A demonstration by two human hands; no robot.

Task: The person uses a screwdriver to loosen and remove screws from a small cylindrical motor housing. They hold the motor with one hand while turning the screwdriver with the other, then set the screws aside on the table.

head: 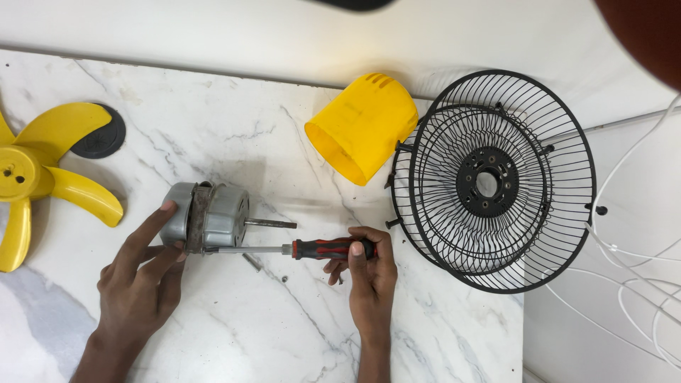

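Grey motor (206, 216) lies sideways, screwdriver (298, 249) touching it.

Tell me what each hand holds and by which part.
The right hand holds the screwdriver by its red-and-black handle. The left hand steadies the grey fan motor at its rear end.

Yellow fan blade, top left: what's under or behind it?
A dark round disc shows behind the yellow fan blade, lying on the marble table. Only its right part shows; the rest is covered by the upper blade, so its full shape can't be confirmed.
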